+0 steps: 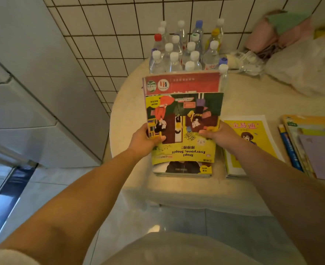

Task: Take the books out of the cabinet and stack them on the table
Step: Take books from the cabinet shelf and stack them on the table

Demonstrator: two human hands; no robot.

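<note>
- The left grip [148, 135] clasps the left edge of a yellow-and-green picture book [183, 129], thumb on the cover; the right grip [216, 132] clasps its right edge the same way.
- The book is held over a stack of books [182, 170] on the bench [127, 121]; a red-topped book [182, 83] shows beyond its far edge. I cannot tell whether the held book already rests on the stack.
- Progress, as I judge it: several books are out. A yellow book [251, 134] lies just right of the stack, and another pile of books [310, 146] lies further right. The cabinet's inside is out of view, so what remains is unknown.
- Edges: the stack sits near the bench's rounded near-left rim, with little margin on the near side.
- Room: a cluster of water bottles [186, 50] stands just beyond the stack, so sliding farther is blocked; a crumpled white bag [301, 69] fills the far right. Bare bench lies left of the stack.
</note>
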